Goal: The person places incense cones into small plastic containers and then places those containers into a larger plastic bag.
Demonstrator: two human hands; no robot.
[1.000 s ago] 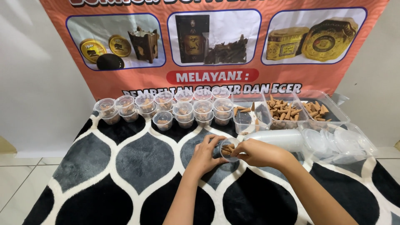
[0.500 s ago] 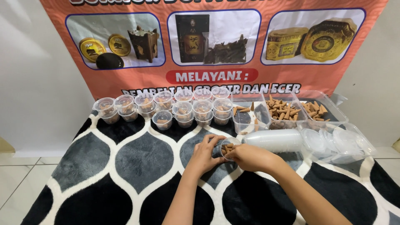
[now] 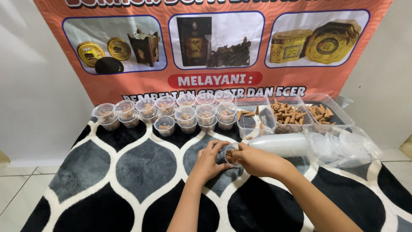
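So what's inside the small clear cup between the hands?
The small clear plastic cup, held between the left hand and right hand, shows a few brown cone-shaped pieces. The fingers cover most of it, so the count is hidden.

Clear, glossy plastic for the small cup point(image 3: 230, 154) held between the hands; same thin, shiny plastic in the filled cups point(image 3: 164, 125), the trays point(image 3: 296, 115) and the lying stack of cups point(image 3: 281, 144); matt, rough brown cones point(image 3: 288, 114); soft, short-piled rug point(image 3: 128, 172); smooth, faintly sheened banner point(image 3: 214, 47).
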